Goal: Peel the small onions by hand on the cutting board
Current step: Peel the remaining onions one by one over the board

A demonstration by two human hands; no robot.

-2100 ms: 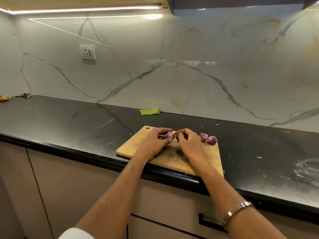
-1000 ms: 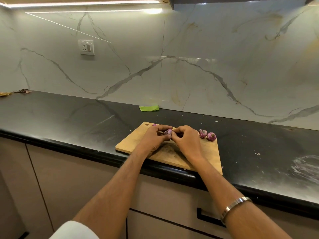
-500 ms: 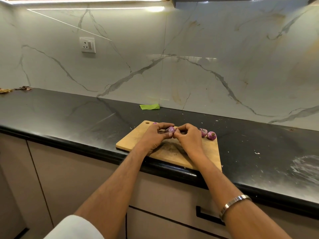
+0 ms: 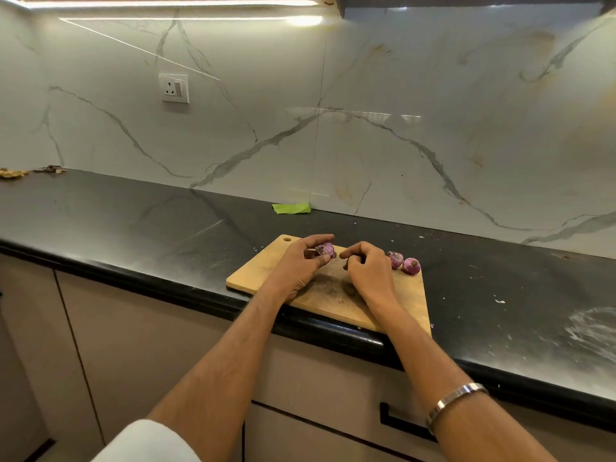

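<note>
A wooden cutting board (image 4: 263,271) lies at the front edge of the black counter. My left hand (image 4: 296,265) grips a small purple onion (image 4: 326,250) between thumb and fingers, just above the board. My right hand (image 4: 368,268) hovers a little to the right of that onion with its fingers curled; a small dark scrap seems pinched under them, but I cannot tell what it is. Two more small purple onions, one (image 4: 395,259) beside the other (image 4: 411,266), sit on the board's far right corner, just beyond my right hand.
The black counter (image 4: 150,225) runs left and right under a marble backsplash with a wall socket (image 4: 173,88). A green scrap (image 4: 291,208) lies by the wall behind the board. Dry peel bits (image 4: 13,172) sit far left. White smears (image 4: 590,331) mark the counter at right.
My right hand has pulled away from the onion, leaving a gap between the hands. The left hand still holds the onion. The view has drifted slightly.
</note>
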